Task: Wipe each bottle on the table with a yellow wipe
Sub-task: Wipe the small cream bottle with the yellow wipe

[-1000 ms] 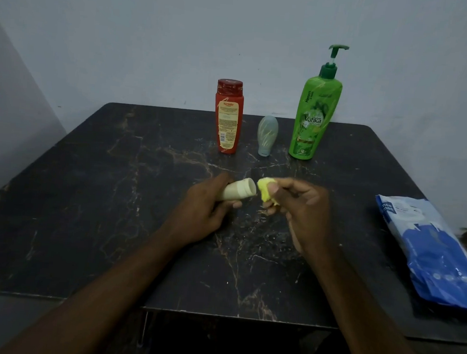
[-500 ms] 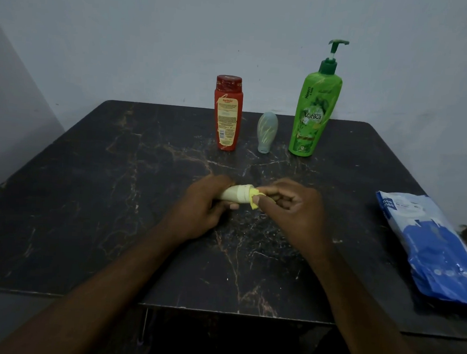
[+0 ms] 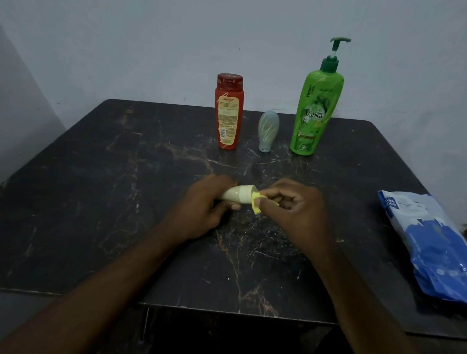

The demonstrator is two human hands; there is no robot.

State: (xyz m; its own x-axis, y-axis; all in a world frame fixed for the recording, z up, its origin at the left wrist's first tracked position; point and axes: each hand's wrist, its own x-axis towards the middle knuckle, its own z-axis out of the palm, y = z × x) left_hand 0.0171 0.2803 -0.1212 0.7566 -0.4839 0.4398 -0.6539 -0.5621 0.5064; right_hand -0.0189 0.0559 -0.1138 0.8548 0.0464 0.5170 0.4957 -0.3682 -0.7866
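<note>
Table (image 3: 87, 194): dark top veined with pale and brownish streaks, pushed up against a pale wall.
Wipe pack (image 3: 432, 246): soft blue and white pack lying flat near the right edge, well apart from the bottles.
Green pump bottle (image 3: 315, 110): the tallest one, upright at the far side on the right of the back row, with its Vatika label facing me.
Red bottle (image 3: 228, 113): upright at the left of the back row, with a dark red cap and a cream label turned toward me.
Left hand (image 3: 199, 207): mine, fingers curled round the narrow end of the cream bottle (image 3: 239, 195), holding it on its side.
Right hand (image 3: 296, 211): mine, fingers curled, thumb and fingertips pinching the yellow wipe (image 3: 255, 206) against the bottle's wide end.
Pale bottle (image 3: 268, 131): small and grey-green, standing on its cap between the red bottle and the green pump bottle, touching neither.
Cream bottle: lying sideways low over the middle of the table, wide end pointing right. I cannot tell if it touches the top.
Yellow wipe: a crumpled scrap between my right fingertips and the cream bottle's end, a corner hanging below.
</note>
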